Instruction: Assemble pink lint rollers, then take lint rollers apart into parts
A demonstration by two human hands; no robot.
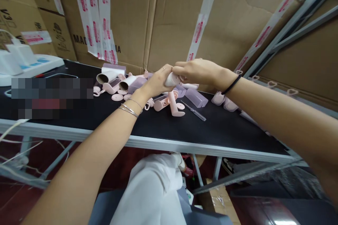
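My left hand is closed around a short white cylinder held just above the black tabletop. Its pale end faces me. Against the cylinder's right side, my right hand is closed, its fingertips pressed to it; whether they also pinch a small part is hidden. Beneath both hands lie a pink L-shaped piece, other pink plastic parts and a translucent purple cover. A screwdriver with a clear handle rests to the right of the pink piece.
Open-ended white tubes and pink discs are heaped at left. Pink parts with heart-shaped loops sit near the right edge. A power strip stands far left. Cardboard walls the back; a metal frame rises at right.
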